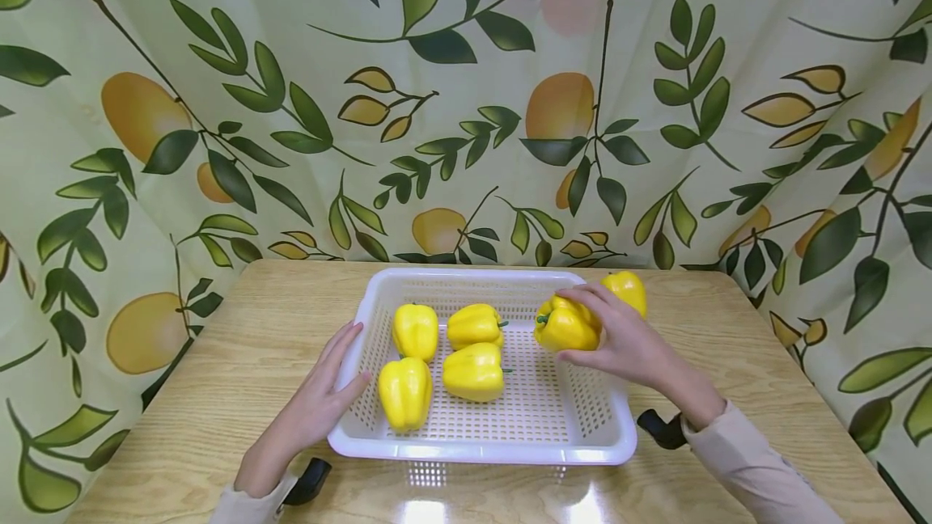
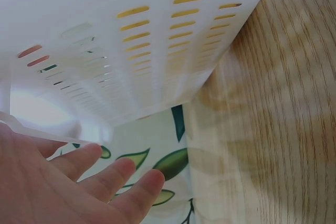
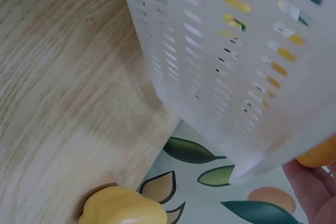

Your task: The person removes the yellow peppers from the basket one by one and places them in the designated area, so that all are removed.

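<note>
In the head view a white plastic basket with slotted walls holds several yellow bell peppers in its left half. Over the basket's right side, my right hand grips another yellow bell pepper between thumb and fingers, its green stem facing left. My left hand rests against the basket's left rim, fingers fairly straight. The left wrist view shows those fingers extended beside the slotted wall. In the right wrist view only a sliver of the held pepper shows beyond the rim.
One more yellow bell pepper lies on the wooden table behind the basket's right end, partly covered by my right hand. A curtain printed with leaves and fruit hangs along the table's back and sides.
</note>
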The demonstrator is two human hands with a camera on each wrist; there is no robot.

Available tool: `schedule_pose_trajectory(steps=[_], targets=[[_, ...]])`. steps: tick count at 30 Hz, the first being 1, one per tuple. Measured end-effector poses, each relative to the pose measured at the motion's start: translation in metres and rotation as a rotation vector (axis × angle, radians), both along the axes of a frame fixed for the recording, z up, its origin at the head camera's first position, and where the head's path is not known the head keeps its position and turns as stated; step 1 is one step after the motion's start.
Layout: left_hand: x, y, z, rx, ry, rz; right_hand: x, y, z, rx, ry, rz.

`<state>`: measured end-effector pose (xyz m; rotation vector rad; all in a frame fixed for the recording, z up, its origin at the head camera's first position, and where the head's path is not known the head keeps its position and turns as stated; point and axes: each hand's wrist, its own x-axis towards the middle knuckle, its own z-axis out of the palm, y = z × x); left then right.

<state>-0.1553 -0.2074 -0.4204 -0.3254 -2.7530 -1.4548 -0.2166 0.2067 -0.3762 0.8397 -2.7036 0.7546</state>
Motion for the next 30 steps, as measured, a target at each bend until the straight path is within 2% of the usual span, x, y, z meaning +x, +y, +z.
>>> schedule_pose_trajectory(steps=[13, 23, 30], targets=[[-0.001, 0.000, -0.006, -0.027, 0.014, 0.009, 0.001, 0.019, 0.007, -0.056, 0.067, -0.069], [-0.001, 0.000, -0.006, -0.027, 0.011, 0.012, 0.001, 0.034, 0.010, -0.073, 0.129, -0.085], [-0.001, 0.000, -0.005, -0.027, 0.010, 0.009, 0.000, 0.046, 0.012, -0.098, 0.148, -0.160]])
